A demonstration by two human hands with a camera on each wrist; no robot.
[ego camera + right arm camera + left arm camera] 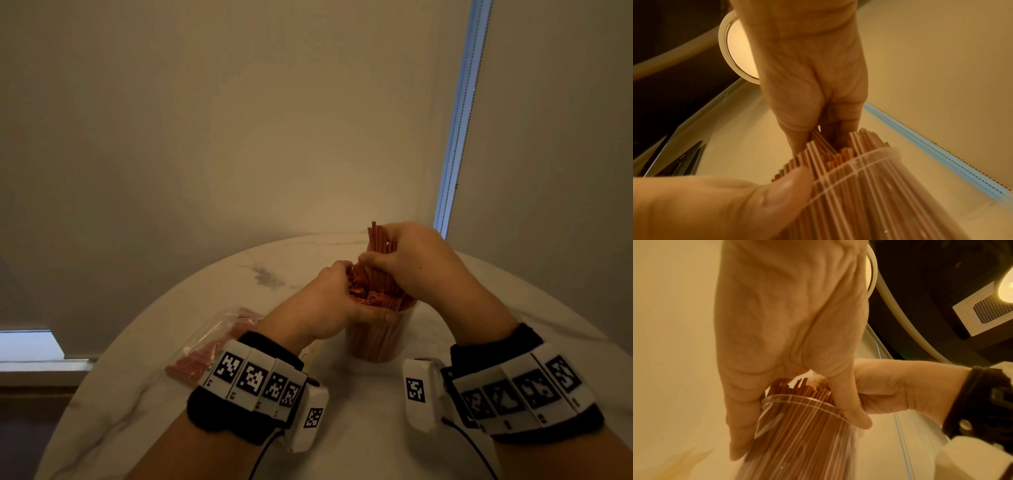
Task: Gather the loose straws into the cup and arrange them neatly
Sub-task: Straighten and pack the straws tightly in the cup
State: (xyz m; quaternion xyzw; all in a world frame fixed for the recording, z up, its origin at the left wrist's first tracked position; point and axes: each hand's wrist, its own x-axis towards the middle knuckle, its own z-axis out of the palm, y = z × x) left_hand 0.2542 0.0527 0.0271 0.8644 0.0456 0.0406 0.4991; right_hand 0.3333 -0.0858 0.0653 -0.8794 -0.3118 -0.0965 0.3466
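Straws (373, 291) pack the cup (376, 342); left hand (329, 301) hugs its rim, right hand (411, 263) pinches a bunch at 12 o'clock. A hard push could tip it.

No words, brand names or numbers can be read in any of the three views. The only signs are black-and-white square code markers, machine patterns and not letters. A row of them sits on the white blocks of the left wristband (255, 378), with another on the white unit hanging beside it. A like row sits on the right wristband (524, 390), with a single marker on its white unit nearer the middle. Small dark marks stand under some markers, too small to read. The straws, the cup and the plastic bag show no print.
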